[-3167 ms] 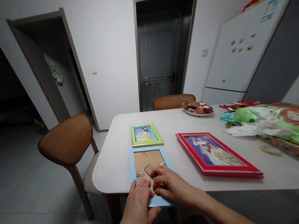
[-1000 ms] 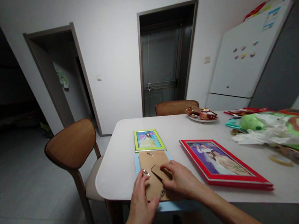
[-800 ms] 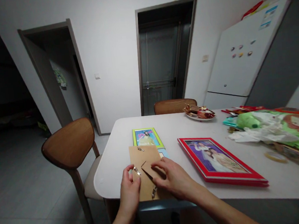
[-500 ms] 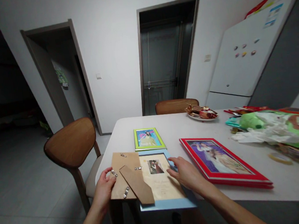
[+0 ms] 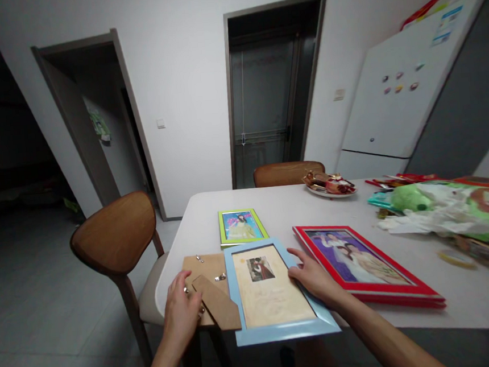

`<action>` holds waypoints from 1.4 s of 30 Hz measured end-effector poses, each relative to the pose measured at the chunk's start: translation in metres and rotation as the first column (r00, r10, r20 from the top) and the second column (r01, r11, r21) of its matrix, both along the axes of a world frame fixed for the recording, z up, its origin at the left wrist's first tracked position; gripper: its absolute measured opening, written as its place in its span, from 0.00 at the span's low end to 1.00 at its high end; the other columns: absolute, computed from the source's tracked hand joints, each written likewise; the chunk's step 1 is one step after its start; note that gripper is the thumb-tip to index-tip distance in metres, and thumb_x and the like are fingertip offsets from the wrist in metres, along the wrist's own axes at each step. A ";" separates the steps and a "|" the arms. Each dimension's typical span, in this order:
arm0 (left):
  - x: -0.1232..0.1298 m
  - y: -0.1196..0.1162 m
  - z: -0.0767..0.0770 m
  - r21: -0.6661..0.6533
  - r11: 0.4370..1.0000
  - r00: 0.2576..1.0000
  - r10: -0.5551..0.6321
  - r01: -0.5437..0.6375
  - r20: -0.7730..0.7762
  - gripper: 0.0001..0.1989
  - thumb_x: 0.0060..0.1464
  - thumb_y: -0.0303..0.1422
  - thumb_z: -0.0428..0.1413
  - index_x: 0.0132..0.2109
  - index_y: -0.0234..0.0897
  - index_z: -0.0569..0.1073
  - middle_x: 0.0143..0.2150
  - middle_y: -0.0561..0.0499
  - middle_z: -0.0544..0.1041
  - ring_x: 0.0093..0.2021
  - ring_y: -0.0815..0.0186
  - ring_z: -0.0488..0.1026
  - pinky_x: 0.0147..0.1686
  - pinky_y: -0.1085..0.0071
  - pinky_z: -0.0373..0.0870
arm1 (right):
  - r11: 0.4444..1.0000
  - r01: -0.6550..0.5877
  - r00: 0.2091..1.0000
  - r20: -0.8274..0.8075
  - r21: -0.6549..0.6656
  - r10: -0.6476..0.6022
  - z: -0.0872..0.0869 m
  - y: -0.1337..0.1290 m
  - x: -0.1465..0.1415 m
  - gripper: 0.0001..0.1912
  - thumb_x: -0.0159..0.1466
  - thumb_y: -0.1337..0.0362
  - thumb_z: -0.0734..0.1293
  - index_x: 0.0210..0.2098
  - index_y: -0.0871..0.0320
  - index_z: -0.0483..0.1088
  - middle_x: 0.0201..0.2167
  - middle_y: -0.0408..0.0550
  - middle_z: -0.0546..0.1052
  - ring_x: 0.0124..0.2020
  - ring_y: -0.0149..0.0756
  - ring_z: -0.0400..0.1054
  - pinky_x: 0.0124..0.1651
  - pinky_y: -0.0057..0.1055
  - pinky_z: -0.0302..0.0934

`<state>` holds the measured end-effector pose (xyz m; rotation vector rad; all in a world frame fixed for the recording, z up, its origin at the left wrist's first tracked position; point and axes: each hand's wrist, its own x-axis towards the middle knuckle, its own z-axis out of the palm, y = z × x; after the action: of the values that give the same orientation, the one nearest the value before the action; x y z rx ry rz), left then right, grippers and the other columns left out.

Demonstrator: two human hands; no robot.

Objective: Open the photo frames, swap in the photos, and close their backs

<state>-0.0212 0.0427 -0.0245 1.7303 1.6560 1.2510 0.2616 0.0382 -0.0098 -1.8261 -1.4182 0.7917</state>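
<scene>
A light-blue picture frame [image 5: 288, 332] lies face up at the table's near edge, a cream sheet [image 5: 276, 306] with a small photo inside it. My right hand [image 5: 317, 280] grips its right border, thumb over the sheet and index finger stretched along the side; the other fingers are hidden. To its left is a brown backing board [image 5: 211, 260] with metal clips and a stand leg [image 5: 218, 305], partly beneath the frame's left border. Over the board's left side is my left hand [image 5: 182, 309], fingers loosely apart, touching the board and holding nothing.
A green-framed picture [image 5: 244, 240] lies just beyond the blue frame. Red-framed pictures [image 5: 368, 294] are stacked to the right. Farther off are a tape roll [image 5: 457, 259], a pile of bags and wrappers [image 5: 439, 206], and a loaded plate [image 5: 331, 195]. A wooden chair [image 5: 116, 234] stands left.
The blue frame has shifted right with my right hand, and its left border now shows over the backing board. My left hand has let go of the board's edge and moved right over it.
</scene>
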 end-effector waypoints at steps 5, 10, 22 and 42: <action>0.066 -0.037 0.017 0.073 0.944 0.946 -0.316 0.321 -0.074 0.22 0.42 0.27 0.52 0.48 0.35 0.63 0.54 0.43 0.62 0.55 0.58 0.57 0.54 0.57 0.52 | 0.998 -0.062 0.832 -0.553 0.004 0.054 0.017 -0.014 -0.010 0.38 0.51 0.67 0.54 0.59 0.56 0.35 0.31 0.46 0.73 0.21 0.32 0.67 0.25 0.29 0.60; 0.111 -0.057 0.025 0.124 0.837 0.841 -0.506 0.533 -0.194 0.28 0.41 0.27 0.55 0.51 0.36 0.59 0.56 0.43 0.59 0.56 0.56 0.54 0.54 0.55 0.53 | 0.994 -0.063 0.777 -0.621 0.086 0.103 0.035 -0.024 -0.023 0.41 0.49 0.66 0.62 0.59 0.54 0.38 0.33 0.45 0.72 0.22 0.29 0.66 0.29 0.28 0.62; 0.050 -0.036 0.040 0.154 0.986 0.995 -0.076 0.065 0.062 0.20 0.47 0.28 0.47 0.50 0.36 0.59 0.41 0.47 0.71 0.38 0.63 0.70 0.36 0.68 0.68 | 0.994 -0.033 0.991 0.134 0.105 0.019 0.003 -0.003 0.014 0.29 0.50 0.67 0.59 0.53 0.64 0.56 0.23 0.44 0.70 0.24 0.33 0.66 0.28 0.27 0.58; 0.033 -0.044 -0.012 0.061 0.976 0.874 -0.157 0.207 -0.460 0.15 0.46 0.32 0.50 0.44 0.36 0.68 0.48 0.43 0.68 0.50 0.56 0.63 0.49 0.57 0.59 | 0.947 -0.181 0.912 0.405 0.264 0.061 -0.017 -0.008 -0.016 0.23 0.54 0.64 0.57 0.48 0.66 0.62 0.43 0.57 0.69 0.41 0.39 0.63 0.47 0.34 0.54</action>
<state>0.0113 -0.0014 -0.0361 2.3240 1.6315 0.9068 0.2461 0.0303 -0.0265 -1.7299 -1.8111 0.2478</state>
